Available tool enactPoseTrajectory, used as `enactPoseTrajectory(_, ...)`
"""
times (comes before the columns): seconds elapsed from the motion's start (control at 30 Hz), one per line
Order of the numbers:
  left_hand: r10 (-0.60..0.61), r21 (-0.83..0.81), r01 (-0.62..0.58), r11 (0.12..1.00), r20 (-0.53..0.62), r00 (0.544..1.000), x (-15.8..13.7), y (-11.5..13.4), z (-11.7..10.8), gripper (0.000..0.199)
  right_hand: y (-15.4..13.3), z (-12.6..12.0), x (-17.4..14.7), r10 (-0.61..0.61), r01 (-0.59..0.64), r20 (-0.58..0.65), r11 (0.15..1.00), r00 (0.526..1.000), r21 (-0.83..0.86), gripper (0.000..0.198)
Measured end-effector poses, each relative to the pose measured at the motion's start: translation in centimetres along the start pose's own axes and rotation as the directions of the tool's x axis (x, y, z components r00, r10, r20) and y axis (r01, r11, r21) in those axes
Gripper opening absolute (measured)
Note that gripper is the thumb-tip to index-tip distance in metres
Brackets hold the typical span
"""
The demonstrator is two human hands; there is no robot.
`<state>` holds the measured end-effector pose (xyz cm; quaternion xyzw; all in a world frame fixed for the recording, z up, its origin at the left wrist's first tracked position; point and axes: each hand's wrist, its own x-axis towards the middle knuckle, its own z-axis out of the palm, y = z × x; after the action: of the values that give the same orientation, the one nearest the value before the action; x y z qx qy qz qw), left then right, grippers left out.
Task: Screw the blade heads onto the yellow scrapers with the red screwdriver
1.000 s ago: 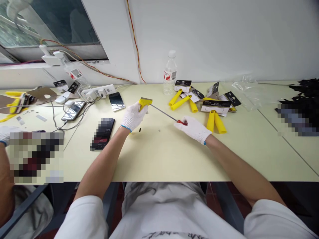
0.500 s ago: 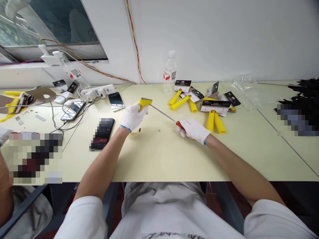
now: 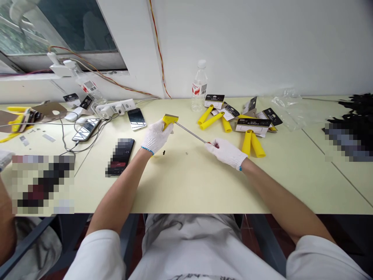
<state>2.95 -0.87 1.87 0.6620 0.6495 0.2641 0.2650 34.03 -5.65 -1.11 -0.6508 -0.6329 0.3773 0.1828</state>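
My left hand (image 3: 156,137), in a white knit glove with blue trim, is closed around a yellow scraper (image 3: 168,120) with a metal edge along its top. The rest of the scraper is mostly hidden by the glove. My right hand (image 3: 227,153), gloved alike, grips a screwdriver (image 3: 190,132). Its long shaft slants up to the left, and its tip meets the right side of the scraper's head. Only a bit of the red handle shows between my fingers. Below the scraper, a small black piece (image 3: 163,153) lies on the table (image 3: 192,190).
Right of centre lie several yellow handles (image 3: 212,121) with black-and-white cards, below a plastic bottle (image 3: 199,87). Two phones (image 3: 136,119) (image 3: 124,153) lie left of my hand. Cables run from a power strip (image 3: 116,107). At the left edge another person's arm (image 3: 6,217) shows.
My right hand has turned on the screwdriver, so its fingers now cover most of the red handle. My left hand and the scraper have stayed in place.
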Motion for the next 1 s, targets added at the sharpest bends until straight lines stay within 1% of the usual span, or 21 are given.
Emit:
enactPoseTrajectory(0.1, 0.009, 0.008, -0.009, 1.000, -0.001, 1.000, -0.11, 0.09, -0.06, 0.087, 0.04, 0.04, -0.07, 0.006, -0.017, 0.105, 0.994, 0.994, 0.111, 0.073)
enactPoseTrajectory(0.13, 0.010, 0.013, -0.010, 1.000, -0.001, 1.000, -0.12, 0.11, -0.07, 0.087, 0.06, 0.06, -0.06, 0.008, -0.023, 0.111, 0.990, 0.994, 0.136, 0.075)
enactPoseTrajectory(0.17, 0.010, 0.020, -0.010, 1.000, -0.002, 1.000, -0.12, 0.11, -0.08, 0.085, 0.09, 0.06, -0.03, 0.009, -0.021, 0.089, 0.991, 0.996, 0.134, 0.072)
enactPoseTrajectory(0.23, 0.010, 0.032, -0.010, 0.999, -0.003, 1.000, -0.05, 0.08, -0.08, 0.081, 0.13, 0.06, 0.06, -0.002, 0.001, 0.011, 0.998, 1.000, 0.069, 0.065)
enactPoseTrajectory(0.27, 0.012, 0.035, -0.011, 0.999, -0.006, 1.000, -0.01, 0.05, -0.07, 0.079, 0.14, 0.06, 0.09, -0.010, 0.010, -0.005, 0.999, 1.000, 0.040, 0.064)
enactPoseTrajectory(0.33, 0.018, 0.036, -0.018, 0.999, -0.008, 1.000, 0.07, -0.05, -0.04, 0.077, 0.13, 0.08, 0.11, -0.006, 0.004, 0.033, 0.999, 0.999, 0.051, 0.066)
enactPoseTrajectory(0.4, 0.021, 0.032, -0.020, 0.999, -0.009, 1.000, 0.14, -0.16, 0.00, 0.077, 0.09, 0.11, 0.08, 0.007, -0.021, 0.106, 0.992, 0.994, 0.127, 0.073)
enactPoseTrajectory(0.43, 0.018, 0.028, -0.018, 0.999, -0.007, 1.000, 0.17, -0.21, 0.01, 0.077, 0.05, 0.12, 0.06, 0.013, -0.030, 0.116, 0.988, 0.993, 0.153, 0.075)
enactPoseTrajectory(0.5, 0.004, 0.013, -0.004, 1.000, -0.002, 1.000, 0.21, -0.29, 0.04, 0.079, -0.07, 0.14, 0.01, 0.006, -0.013, 0.053, 0.992, 0.999, 0.128, 0.067)
enactPoseTrajectory(0.57, -0.008, -0.002, 0.008, 1.000, -0.002, 1.000, 0.24, -0.34, 0.06, 0.082, -0.17, 0.14, -0.04, -0.012, 0.013, -0.033, 0.999, 0.999, 0.044, 0.059)
enactPoseTrajectory(0.6, -0.012, -0.006, 0.012, 1.000, -0.002, 1.000, 0.25, -0.36, 0.07, 0.082, -0.19, 0.14, -0.06, -0.012, 0.013, -0.038, 1.000, 0.999, 0.023, 0.059)
enactPoseTrajectory(0.63, -0.015, -0.006, 0.015, 1.000, -0.005, 1.000, 0.26, -0.38, 0.08, 0.082, -0.18, 0.15, -0.07, -0.002, 0.003, -0.016, 1.000, 1.000, 0.028, 0.062)
enactPoseTrajectory(0.73, -0.018, -0.001, 0.018, 1.000, -0.005, 1.000, 0.32, -0.44, 0.11, 0.082, 0.07, 0.22, 0.01, 0.028, -0.047, 0.124, 0.987, 0.992, 0.153, 0.075)
enactPoseTrajectory(0.77, -0.016, -0.003, 0.016, 1.000, -0.005, 1.000, 0.34, -0.46, 0.10, 0.083, 0.20, 0.26, 0.07, 0.023, -0.048, 0.133, 0.982, 0.991, 0.183, 0.079)
enactPoseTrajectory(0.8, -0.014, -0.007, 0.014, 1.000, -0.004, 1.000, 0.36, -0.47, 0.09, 0.084, 0.32, 0.30, 0.15, 0.014, -0.035, 0.113, 0.981, 0.993, 0.189, 0.078)
enactPoseTrajectory(0.9, -0.016, -0.014, 0.016, 1.000, -0.006, 1.000, 0.39, -0.45, 0.06, 0.082, 0.54, 0.32, 0.33, -0.005, 0.005, -0.002, 0.993, 1.000, 0.118, 0.063)
enactPoseTrajectory(0.93, -0.017, -0.014, 0.016, 1.000, -0.008, 1.000, 0.37, -0.42, 0.05, 0.081, 0.53, 0.26, 0.35, 0.001, 0.000, -0.007, 0.995, 1.000, 0.098, 0.062)
enactPoseTrajectory(1.0, -0.008, -0.008, 0.008, 1.000, -0.014, 1.000, 0.31, -0.35, 0.06, 0.080, 0.42, 0.08, 0.29, 0.021, -0.026, 0.044, 0.993, 0.999, 0.111, 0.066)
